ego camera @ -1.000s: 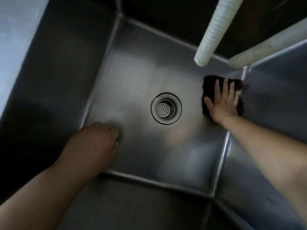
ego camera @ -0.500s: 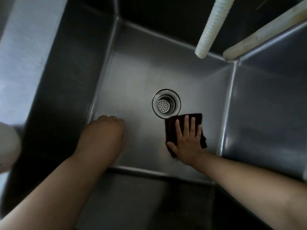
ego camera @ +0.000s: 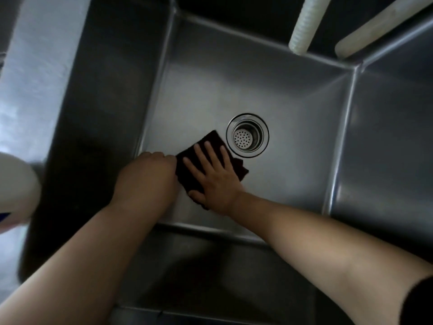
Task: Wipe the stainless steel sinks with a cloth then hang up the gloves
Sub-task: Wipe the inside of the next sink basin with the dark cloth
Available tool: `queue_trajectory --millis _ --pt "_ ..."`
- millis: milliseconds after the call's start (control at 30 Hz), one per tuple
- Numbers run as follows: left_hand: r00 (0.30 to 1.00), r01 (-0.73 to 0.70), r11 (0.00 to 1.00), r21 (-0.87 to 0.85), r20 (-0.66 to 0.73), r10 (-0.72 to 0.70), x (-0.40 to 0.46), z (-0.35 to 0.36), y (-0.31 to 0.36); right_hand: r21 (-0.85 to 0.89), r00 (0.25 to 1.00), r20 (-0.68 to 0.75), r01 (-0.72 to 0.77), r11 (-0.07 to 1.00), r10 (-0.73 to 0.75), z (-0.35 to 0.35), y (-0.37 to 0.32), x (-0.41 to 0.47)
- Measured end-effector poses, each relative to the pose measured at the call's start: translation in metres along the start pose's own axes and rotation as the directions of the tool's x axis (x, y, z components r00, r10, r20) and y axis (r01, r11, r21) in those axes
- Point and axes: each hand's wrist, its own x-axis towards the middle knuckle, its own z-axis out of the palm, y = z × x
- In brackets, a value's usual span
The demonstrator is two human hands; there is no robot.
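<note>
1. Down on the floor of the stainless steel sink [ego camera: 234, 85], the right hand [ego camera: 216, 177] lies flat on the dark cloth [ego camera: 208, 143], fingers straight and spread, pressing it to the metal; no curl in that grip at all.
2. That cloth sits at about 8 o'clock from the drain strainer [ego camera: 247, 135], its far edge just beside the strainer's ring.
3. At 9 o'clock from the cloth is the left hand [ego camera: 147, 177], knuckles up, fingers curled under and resting on the sink floor near the left wall. Its fingertips come right up against the cloth's edge; whether that grip pinches the fabric, I cannot tell.
4. Up at 1 o'clock, a ribbed white hose [ego camera: 304, 24] hangs over the back wall, with a smooth pale tube [ego camera: 375, 26] just beside it, slanting across the back corner.
5. Over at 9 o'clock, at the frame's edge, a blurred white bottle [ego camera: 14, 191] pokes into view.
6. Both forearms are bare; a dark sleeve [ego camera: 419, 301] shows at 4 o'clock.
</note>
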Motion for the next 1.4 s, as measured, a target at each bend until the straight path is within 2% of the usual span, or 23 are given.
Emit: queue_trajectory --millis 167,300,367,467,600,733,867,967,1067,1133,1200,1233,1300,1400 --pt "0.999 0.01 1.0 -0.007 0.043 -0.009 -0.001 0.003 -0.001 -0.033 0.971 0.061 0.235 0.971 -0.233 0.015 0.016 -0.057" --pt "0.997 0.01 1.0 -0.021 0.083 -0.008 -0.003 0.004 0.0 -0.098 0.963 0.117 0.256 0.962 -0.245 0.014 0.061 -0.106" --pt "0.996 0.013 1.0 -0.026 0.084 -0.011 -0.004 0.003 0.001 -0.074 0.979 0.148 0.152 0.986 -0.14 0.011 0.087 -0.119" --pt "0.994 0.017 1.0 -0.007 0.109 -0.016 -0.004 0.002 0.002 -0.043 0.969 0.215 -0.119 0.992 0.125 0.015 0.124 -0.12" --pt "0.992 0.017 1.0 0.007 0.127 -0.018 -0.003 0.002 0.004 0.006 0.848 0.195 -0.503 0.864 0.493 0.01 0.162 -0.1" --pt "0.992 0.008 1.0 0.005 0.129 -0.008 -0.003 0.004 0.006 0.106 0.708 0.198 -0.703 0.704 0.677 0.0 0.182 -0.085" --pt "0.991 -0.026 0.999 0.022 0.135 0.023 -0.004 0.004 0.008 0.108 0.594 0.226 -0.803 0.586 0.772 0.003 0.155 -0.1" --pt "0.993 -0.039 0.999 -0.006 0.112 0.04 -0.006 0.002 0.009 0.095 0.503 0.374 -0.857 0.507 0.779 0.005 0.121 -0.118" --pt "0.993 -0.065 0.997 -0.032 0.101 0.068 -0.007 0.0 0.011 0.112 0.377 0.56 -0.917 0.383 0.738 0.008 0.082 -0.127" --pt "0.99 -0.09 0.995 -0.035 0.104 0.093 -0.008 -0.001 0.012 0.096 0.294 0.63 -0.948 0.304 0.719 0.007 0.055 -0.125" --pt "0.989 -0.111 0.993 -0.038 0.094 0.115 -0.008 -0.001 0.012 0.039 0.244 0.646 -0.957 0.288 0.723 0.002 0.035 -0.118" --pt "0.989 -0.118 0.993 -0.03 0.089 0.12 -0.008 0.0 0.011 0.009 0.244 0.628 -0.952 0.307 0.739 -0.001 0.027 -0.114" --pt "0.989 -0.119 0.993 -0.012 0.086 0.12 -0.009 0.0 0.01 0.015 0.293 0.59 -0.936 0.353 0.752 -0.014 0.015 -0.109" --pt "0.988 -0.119 0.993 -0.014 0.097 0.12 -0.012 -0.004 0.01 0.131 0.378 0.599 -0.916 0.38 0.706 -0.038 0.006 -0.103"
